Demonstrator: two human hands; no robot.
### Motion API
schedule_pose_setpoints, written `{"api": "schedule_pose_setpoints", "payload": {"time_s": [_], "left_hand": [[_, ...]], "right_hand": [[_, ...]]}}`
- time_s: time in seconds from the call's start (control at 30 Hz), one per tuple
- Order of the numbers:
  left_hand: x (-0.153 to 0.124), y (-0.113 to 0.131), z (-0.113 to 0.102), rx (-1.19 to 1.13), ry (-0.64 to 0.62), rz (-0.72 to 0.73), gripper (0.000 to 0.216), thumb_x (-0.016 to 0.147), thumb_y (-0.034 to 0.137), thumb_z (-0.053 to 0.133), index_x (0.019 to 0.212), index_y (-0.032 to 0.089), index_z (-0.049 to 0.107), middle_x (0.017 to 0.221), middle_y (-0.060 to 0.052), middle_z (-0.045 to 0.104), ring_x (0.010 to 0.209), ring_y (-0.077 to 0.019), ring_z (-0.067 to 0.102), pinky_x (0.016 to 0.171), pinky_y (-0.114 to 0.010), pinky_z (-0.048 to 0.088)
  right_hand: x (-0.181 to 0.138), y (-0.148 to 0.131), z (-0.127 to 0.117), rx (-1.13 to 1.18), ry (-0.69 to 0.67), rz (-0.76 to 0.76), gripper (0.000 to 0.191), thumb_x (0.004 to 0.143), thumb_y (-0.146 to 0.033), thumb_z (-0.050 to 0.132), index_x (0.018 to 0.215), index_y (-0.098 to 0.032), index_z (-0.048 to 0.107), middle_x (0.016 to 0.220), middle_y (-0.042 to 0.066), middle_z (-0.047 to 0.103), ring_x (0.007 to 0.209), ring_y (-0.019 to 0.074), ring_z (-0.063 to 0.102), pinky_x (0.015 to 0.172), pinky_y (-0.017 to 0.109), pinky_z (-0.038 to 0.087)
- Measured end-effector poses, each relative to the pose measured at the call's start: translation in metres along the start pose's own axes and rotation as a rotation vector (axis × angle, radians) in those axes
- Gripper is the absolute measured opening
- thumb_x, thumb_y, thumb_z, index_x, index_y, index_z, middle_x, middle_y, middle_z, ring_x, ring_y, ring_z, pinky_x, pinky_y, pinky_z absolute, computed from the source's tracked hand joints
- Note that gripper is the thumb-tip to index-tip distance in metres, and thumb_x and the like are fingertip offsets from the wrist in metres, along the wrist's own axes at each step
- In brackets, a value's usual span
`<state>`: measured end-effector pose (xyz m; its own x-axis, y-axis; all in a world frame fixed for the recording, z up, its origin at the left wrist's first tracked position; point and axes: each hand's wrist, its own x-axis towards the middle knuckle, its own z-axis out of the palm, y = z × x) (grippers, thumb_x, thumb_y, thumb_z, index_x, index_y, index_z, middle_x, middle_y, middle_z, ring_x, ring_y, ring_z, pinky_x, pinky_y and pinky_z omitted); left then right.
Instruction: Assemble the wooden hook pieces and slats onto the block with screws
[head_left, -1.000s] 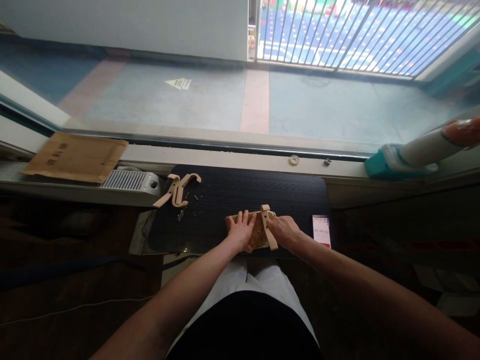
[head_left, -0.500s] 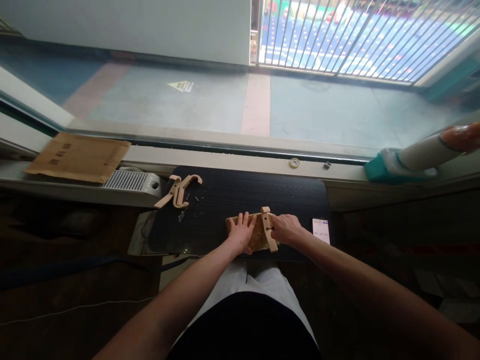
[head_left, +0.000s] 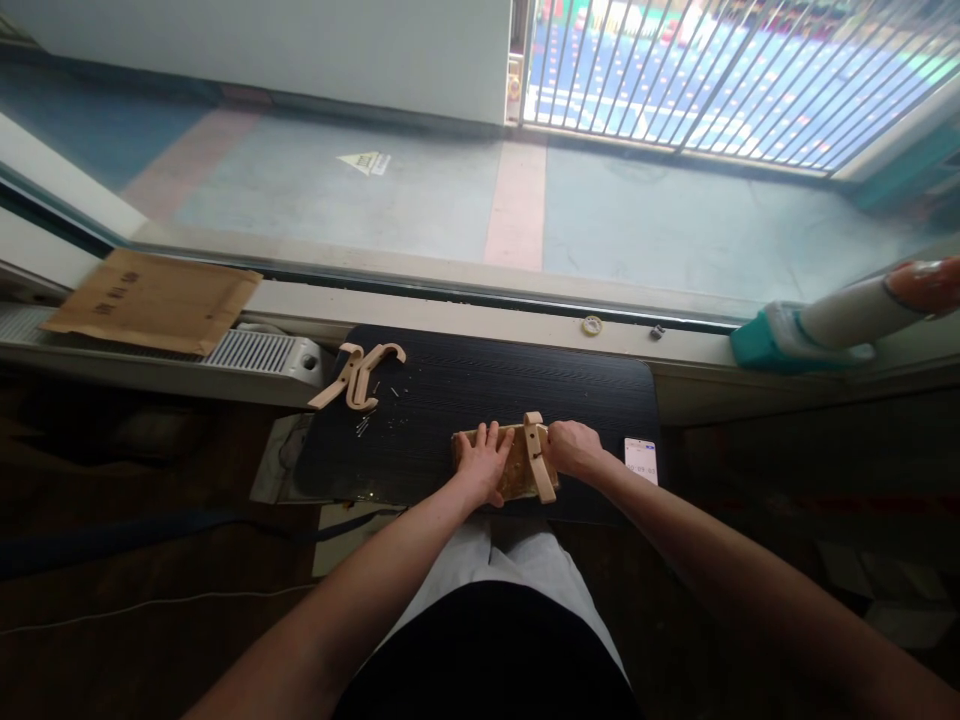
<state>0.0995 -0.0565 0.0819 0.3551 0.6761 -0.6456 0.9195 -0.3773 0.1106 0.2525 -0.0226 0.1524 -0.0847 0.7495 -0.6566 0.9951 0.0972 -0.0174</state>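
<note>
A flat wooden panel (head_left: 517,470) lies near the front edge of a black board (head_left: 480,395). My left hand (head_left: 480,462) rests flat on the panel's left part, fingers stretched out. A curved wooden strip (head_left: 538,456) stands across the panel's right side. My right hand (head_left: 571,447) is closed against that strip, pinching it. Two more curved wooden pieces (head_left: 358,373) lie at the board's far left corner, with several small nails (head_left: 365,425) scattered beside them.
A phone (head_left: 641,459) with a lit screen lies at the board's right edge. A cardboard sheet (head_left: 154,300) lies on a radiator grille (head_left: 247,350) to the left. A teal and white tool (head_left: 817,325) rests on the window sill at right. A small tape roll (head_left: 592,325) sits on the sill.
Both hands stay on the panel and strip. My right hand has shifted slightly up along the strip. The view has drifted a little.
</note>
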Motion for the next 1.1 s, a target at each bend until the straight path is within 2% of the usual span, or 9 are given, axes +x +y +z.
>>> {"api": "schedule_pose_setpoints", "payload": {"time_s": [0.13,0.3,0.43,0.53,0.67,0.77,0.83,0.97,1.1], "left_hand": [[-0.001,-0.001,0.000,-0.006,0.013,0.011,0.132,0.044,0.048,0.081,0.145,0.016,0.002,0.150,-0.023,0.003,0.136,-0.0434,0.002,0.100,-0.066,0.014],[0.000,0.000,0.000,-0.014,0.001,0.010,0.130,0.046,0.048,0.080,0.145,0.017,0.001,0.151,-0.022,0.001,0.136,-0.0436,0.001,0.100,-0.066,0.013],[0.000,0.000,0.001,-0.003,0.012,0.012,0.131,0.046,0.048,0.079,0.145,0.017,0.000,0.150,-0.023,0.002,0.135,-0.0441,0.001,0.100,-0.066,0.013],[0.000,-0.001,0.002,0.003,0.003,0.009,0.132,0.045,0.049,0.079,0.145,0.017,-0.001,0.151,-0.022,0.001,0.136,-0.0426,0.002,0.100,-0.066,0.013],[0.002,-0.003,0.004,0.007,-0.008,0.005,0.134,0.044,0.051,0.079,0.145,0.017,-0.002,0.151,-0.021,-0.001,0.136,-0.0421,0.001,0.100,-0.066,0.013],[0.003,-0.004,0.005,0.014,-0.005,0.013,0.134,0.043,0.052,0.078,0.145,0.018,-0.003,0.151,-0.021,-0.002,0.136,-0.0427,-0.001,0.100,-0.066,0.013],[0.003,-0.004,0.005,0.021,-0.010,0.009,0.134,0.044,0.052,0.078,0.145,0.018,-0.003,0.151,-0.021,-0.002,0.136,-0.0427,0.000,0.100,-0.066,0.014],[0.003,-0.003,0.003,0.037,-0.015,0.003,0.131,0.046,0.052,0.076,0.145,0.017,-0.003,0.151,-0.020,-0.001,0.137,-0.0416,0.001,0.100,-0.066,0.015],[0.002,-0.003,0.001,0.048,-0.028,-0.001,0.131,0.047,0.052,0.076,0.145,0.016,-0.003,0.151,-0.020,-0.002,0.137,-0.0405,0.000,0.101,-0.064,0.015]], "right_hand": [[-0.010,-0.007,-0.006,-0.160,0.034,-0.198,0.025,0.084,-0.017,0.046,0.096,-0.012,0.068,0.090,0.016,0.069,0.086,0.0241,0.065,0.069,0.030,0.049],[-0.017,-0.023,0.008,-0.266,0.080,-0.494,0.025,0.082,-0.006,0.045,0.092,-0.006,0.068,0.097,0.021,0.067,0.090,0.0244,0.063,0.074,0.031,0.048],[-0.003,-0.024,0.010,-0.113,0.027,-0.237,0.023,0.082,-0.016,0.050,0.092,-0.009,0.069,0.090,0.018,0.069,0.087,0.0222,0.065,0.072,0.027,0.047],[0.009,0.001,0.007,0.077,0.010,0.023,0.026,0.080,-0.028,0.052,0.089,-0.012,0.070,0.088,0.016,0.069,0.083,0.0218,0.065,0.065,0.025,0.046],[0.000,0.051,0.026,0.483,-0.150,0.056,0.036,0.082,-0.035,0.045,0.068,-0.011,0.067,0.068,0.010,0.067,0.061,0.0162,0.061,0.051,0.022,0.039],[-0.023,0.066,0.060,0.917,-0.069,0.062,0.035,0.085,-0.035,0.037,0.085,-0.012,0.064,0.072,0.004,0.066,0.057,0.0112,0.057,0.048,0.019,0.038],[-0.036,0.060,0.083,1.067,-0.031,0.107,0.033,0.084,-0.036,0.039,0.096,-0.014,0.061,0.076,0.003,0.066,0.059,0.0114,0.058,0.051,0.020,0.041],[-0.046,0.032,0.109,1.019,0.196,0.208,0.033,0.077,-0.046,0.051,0.083,-0.015,0.062,0.079,0.005,0.067,0.074,0.0169,0.061,0.064,0.023,0.044],[-0.044,0.013,0.111,0.928,0.157,0.205,0.040,0.075,-0.056,0.051,0.078,-0.018,0.064,0.076,0.004,0.069,0.073,0.0181,0.063,0.064,0.023,0.042]]}}
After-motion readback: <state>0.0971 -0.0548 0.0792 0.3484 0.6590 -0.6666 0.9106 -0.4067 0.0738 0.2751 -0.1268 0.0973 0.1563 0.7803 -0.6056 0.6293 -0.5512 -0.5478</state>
